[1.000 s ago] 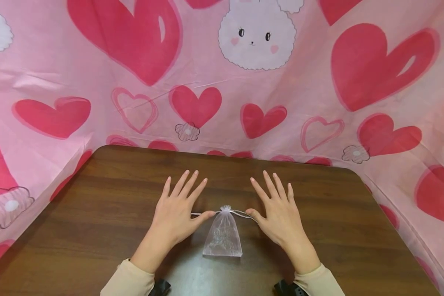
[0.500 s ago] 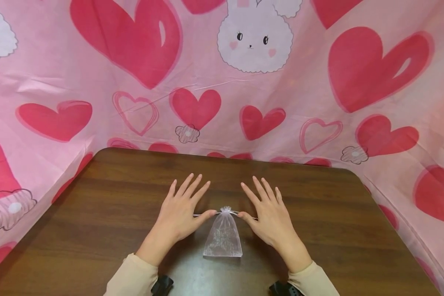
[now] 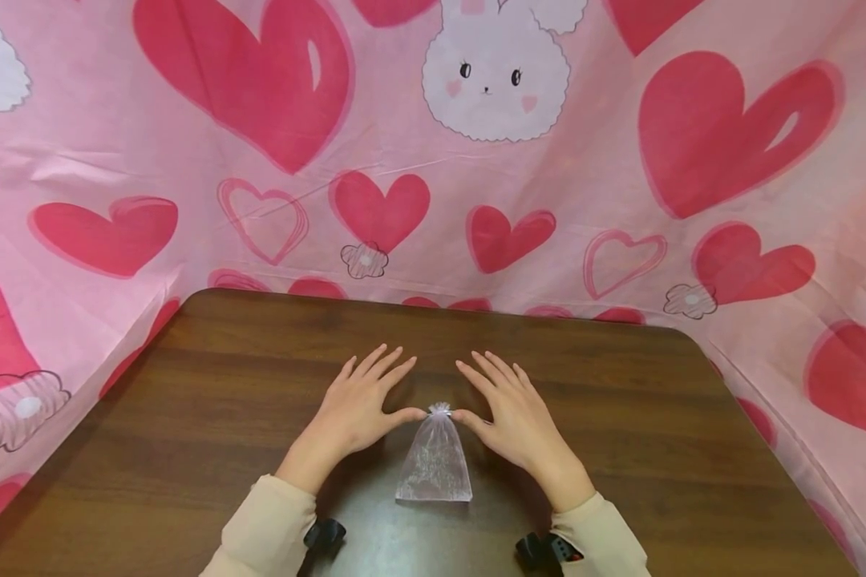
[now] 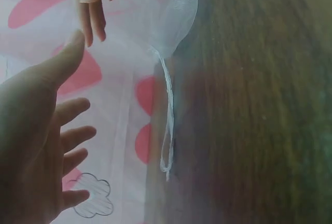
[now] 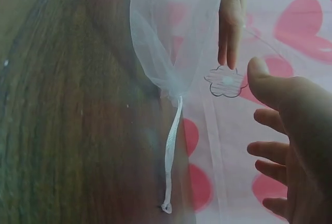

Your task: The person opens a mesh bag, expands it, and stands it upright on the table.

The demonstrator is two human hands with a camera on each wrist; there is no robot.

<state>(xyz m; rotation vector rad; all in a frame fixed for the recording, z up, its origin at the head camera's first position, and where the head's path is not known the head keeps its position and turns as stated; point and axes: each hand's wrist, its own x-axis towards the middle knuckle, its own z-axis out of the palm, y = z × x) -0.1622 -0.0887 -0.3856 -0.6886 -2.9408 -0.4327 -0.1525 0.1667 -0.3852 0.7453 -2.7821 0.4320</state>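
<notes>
A sheer white organza drawstring pouch [image 3: 435, 466] lies on the brown table, its neck gathered and pointing away from me. My left hand [image 3: 355, 410] hovers beside the neck on the left, fingers spread and thumb extended toward it. On the other side, my right hand [image 3: 517, 418] mirrors this pose. Both wrist views show the hands raised off the pouch, holding nothing. A white ribbon drawstring [image 4: 168, 105] trails from the neck in the left wrist view. Its opposite ribbon end [image 5: 170, 151], knotted at the tip, shows in the right wrist view. From the head view, the hands mostly cover both ribbons.
The wood-grain table [image 3: 260, 336] has rounded far corners. Behind it and along its sides hangs a pink cloth [image 3: 404, 136] printed with hearts and a rabbit. Dark wrist devices [image 3: 325, 535] sit below the beige sleeves [image 3: 267, 525].
Both hands have moved inward toward the pouch's neck, the right one farther. The pouch stays in place. The head view has shifted slightly.
</notes>
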